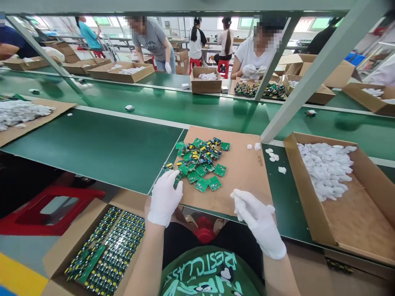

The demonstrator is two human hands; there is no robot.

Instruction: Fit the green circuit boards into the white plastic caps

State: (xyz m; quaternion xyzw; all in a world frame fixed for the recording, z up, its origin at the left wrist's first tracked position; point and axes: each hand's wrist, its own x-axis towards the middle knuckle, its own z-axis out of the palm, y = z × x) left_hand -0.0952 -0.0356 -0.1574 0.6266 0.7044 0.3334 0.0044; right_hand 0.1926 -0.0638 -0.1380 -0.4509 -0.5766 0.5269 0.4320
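White gloves cover both hands. My left hand [166,196] is at the near left edge of a pile of small green circuit boards [202,158], its thumb and fingers round a board at the pile's edge. The pile lies on a brown cardboard sheet [243,172]. My right hand [257,220] hovers over the sheet's near right edge, palm turned inward, fingers apart from the thumb, with nothing seen in it. Some boards in the pile carry yellow and black parts.
On the right stands a cardboard box of white pieces [327,168]; a few white discs [271,154] lie beside it. A box of boards [108,246] is low at left. A slanted grey post [308,82] crosses the right. Co-workers sit beyond the green belt [166,105].
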